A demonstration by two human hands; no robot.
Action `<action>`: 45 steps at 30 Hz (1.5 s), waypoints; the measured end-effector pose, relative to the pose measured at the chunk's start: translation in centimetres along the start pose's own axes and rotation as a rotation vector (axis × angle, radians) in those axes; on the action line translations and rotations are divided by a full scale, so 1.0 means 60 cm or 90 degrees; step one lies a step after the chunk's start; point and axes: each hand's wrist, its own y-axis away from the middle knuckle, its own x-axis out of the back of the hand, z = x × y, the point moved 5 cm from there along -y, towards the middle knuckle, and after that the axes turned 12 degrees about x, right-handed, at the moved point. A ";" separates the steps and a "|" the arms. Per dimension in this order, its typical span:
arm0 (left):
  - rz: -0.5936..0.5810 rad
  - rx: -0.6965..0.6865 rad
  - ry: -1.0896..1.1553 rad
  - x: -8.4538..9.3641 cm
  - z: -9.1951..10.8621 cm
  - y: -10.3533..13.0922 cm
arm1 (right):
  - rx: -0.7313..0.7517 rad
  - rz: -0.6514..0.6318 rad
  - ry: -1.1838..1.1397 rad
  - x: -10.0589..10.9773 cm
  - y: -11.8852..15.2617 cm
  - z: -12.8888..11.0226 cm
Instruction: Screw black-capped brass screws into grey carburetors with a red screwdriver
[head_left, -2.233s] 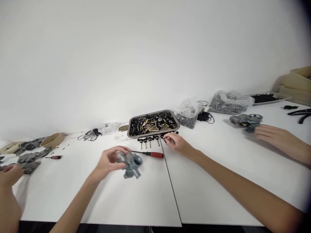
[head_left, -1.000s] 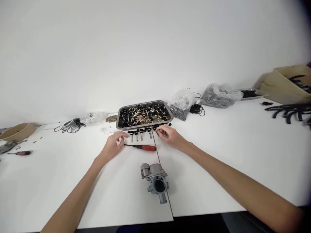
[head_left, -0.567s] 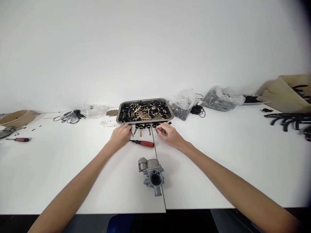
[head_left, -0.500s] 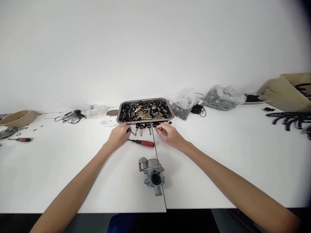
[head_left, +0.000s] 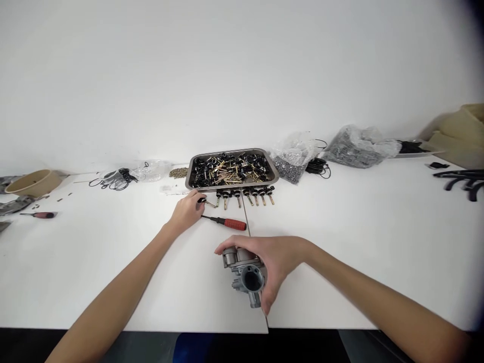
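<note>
Near the front of the tray (head_left: 233,186), my left hand (head_left: 188,212) pinches a small black-capped part with a thin brass stem (head_left: 206,201). My right hand (head_left: 278,257) curls round a grey metal carburetor (head_left: 245,275), fingers across its top and thumb by its right side. The carburetor's round bore faces me. Between the hands lies a screwdriver with a red handle (head_left: 232,224). Several like parts with brass stems (head_left: 257,196) stand in a row along the tray's front edge, stems pointing towards me. The tray holds a heap of the same parts.
Brass pieces (head_left: 178,173) lie left of the tray, with black cords (head_left: 119,179) farther left. Bags of small metal parts (head_left: 289,164) stand to the right. Black curved hoses (head_left: 465,176) and a beige bin (head_left: 459,133) are far right. A second screwdriver (head_left: 44,215) lies far left.
My right hand has left the row of parts and come down towards me, round the carburetor. My left hand stays by the tray with its part. The view has shifted slightly.
</note>
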 end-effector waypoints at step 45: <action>-0.056 0.194 0.295 0.068 0.057 0.251 | 0.068 0.165 0.021 0.016 -0.008 0.025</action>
